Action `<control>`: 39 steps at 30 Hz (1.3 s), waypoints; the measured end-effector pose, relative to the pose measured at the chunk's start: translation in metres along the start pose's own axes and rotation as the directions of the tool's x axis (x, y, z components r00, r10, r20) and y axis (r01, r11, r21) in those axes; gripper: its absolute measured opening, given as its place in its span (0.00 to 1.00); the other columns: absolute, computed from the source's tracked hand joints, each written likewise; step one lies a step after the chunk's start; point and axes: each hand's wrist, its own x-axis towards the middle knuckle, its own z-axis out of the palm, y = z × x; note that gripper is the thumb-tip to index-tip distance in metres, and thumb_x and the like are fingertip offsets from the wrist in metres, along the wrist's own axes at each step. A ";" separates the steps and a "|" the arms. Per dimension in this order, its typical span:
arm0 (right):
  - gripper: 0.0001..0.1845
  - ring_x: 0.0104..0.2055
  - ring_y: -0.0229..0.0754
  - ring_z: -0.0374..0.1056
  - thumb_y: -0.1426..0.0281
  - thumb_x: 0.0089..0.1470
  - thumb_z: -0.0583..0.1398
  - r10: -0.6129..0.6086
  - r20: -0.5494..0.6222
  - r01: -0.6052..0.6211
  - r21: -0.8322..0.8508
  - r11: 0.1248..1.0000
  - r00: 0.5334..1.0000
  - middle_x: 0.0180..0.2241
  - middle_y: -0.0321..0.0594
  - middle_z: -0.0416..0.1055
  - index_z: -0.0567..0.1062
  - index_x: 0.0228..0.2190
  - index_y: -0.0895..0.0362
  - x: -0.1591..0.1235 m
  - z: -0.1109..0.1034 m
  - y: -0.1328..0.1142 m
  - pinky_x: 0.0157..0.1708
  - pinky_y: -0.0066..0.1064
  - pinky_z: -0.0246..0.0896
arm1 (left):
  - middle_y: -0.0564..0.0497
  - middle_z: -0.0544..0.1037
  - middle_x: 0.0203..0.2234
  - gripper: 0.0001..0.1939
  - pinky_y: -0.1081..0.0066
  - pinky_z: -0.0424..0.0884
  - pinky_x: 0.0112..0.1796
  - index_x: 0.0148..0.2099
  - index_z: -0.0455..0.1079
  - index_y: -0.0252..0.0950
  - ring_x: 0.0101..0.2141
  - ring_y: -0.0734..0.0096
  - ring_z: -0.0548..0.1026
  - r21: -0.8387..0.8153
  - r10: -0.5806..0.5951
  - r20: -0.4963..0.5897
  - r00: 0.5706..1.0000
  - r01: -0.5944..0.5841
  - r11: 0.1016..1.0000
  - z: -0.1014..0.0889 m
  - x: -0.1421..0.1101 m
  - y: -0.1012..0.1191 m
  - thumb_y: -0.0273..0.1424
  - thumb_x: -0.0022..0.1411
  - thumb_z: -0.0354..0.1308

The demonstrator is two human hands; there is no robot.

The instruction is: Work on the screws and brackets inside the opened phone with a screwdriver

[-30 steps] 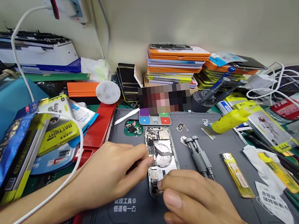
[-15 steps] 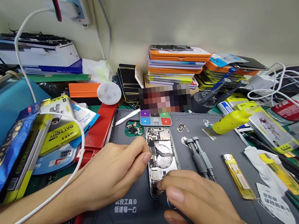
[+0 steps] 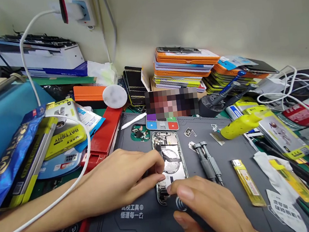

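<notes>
An opened phone (image 3: 170, 159) with bare internals lies face down on a dark grey work mat (image 3: 145, 228). My left hand (image 3: 120, 181) comes in from the left, its thumb and fingers pinched against the phone's left edge at mid-length. My right hand (image 3: 210, 210) is curled at the phone's lower end, gripping a small screwdriver (image 3: 180, 203) whose ribbed cap shows between thumb and forefinger; its tip is hidden.
Two grey screwdrivers (image 3: 207, 161) and a yellow lighter (image 3: 248, 182) lie right of the phone. A yellow-handled tool (image 3: 239, 125), cables (image 3: 293, 89) and packets crowd the right. Stacked orange boxes (image 3: 182, 68) stand behind. A red box (image 3: 103, 135), battery packs (image 3: 64, 135) and a white cable (image 3: 68, 189) lie left.
My left hand's fingers have slid further right and down along the phone's left edge. My right hand has shifted slightly right and down, and the screwdriver's cap now shows.
</notes>
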 end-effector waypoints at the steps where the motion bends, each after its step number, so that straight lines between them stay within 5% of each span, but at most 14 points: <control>1: 0.19 0.37 0.42 0.81 0.80 0.67 0.57 -0.029 0.008 0.028 0.003 1.000 1.000 0.39 0.43 0.84 0.72 0.56 0.58 0.001 -0.001 0.001 0.37 0.33 0.80 | 0.61 0.78 0.33 0.03 0.74 0.62 0.33 0.46 0.67 0.43 0.31 0.75 0.76 0.000 0.006 -0.002 1.000 -0.006 1.000 0.000 0.000 0.000 0.33 0.78 0.57; 15: 0.12 0.33 0.41 0.80 0.76 0.71 0.56 -0.095 0.008 0.095 0.004 0.996 0.995 0.35 0.43 0.82 0.73 0.53 0.57 0.007 0.003 0.002 0.31 0.31 0.77 | 0.57 0.84 0.42 0.09 0.75 0.67 0.40 0.50 0.75 0.41 0.40 0.73 0.81 0.008 0.128 -0.058 0.990 -0.128 0.992 0.000 0.001 -0.001 0.33 0.81 0.53; 39: 0.09 0.29 0.40 0.79 0.75 0.72 0.53 -0.134 0.012 0.134 -0.045 0.990 0.991 0.32 0.42 0.82 0.71 0.50 0.57 0.009 0.006 0.001 0.28 0.30 0.77 | 0.55 0.73 0.28 0.14 0.70 0.61 0.31 0.39 0.67 0.38 0.28 0.70 0.72 0.044 0.053 0.015 0.999 -0.053 0.998 -0.003 0.000 0.004 0.34 0.81 0.47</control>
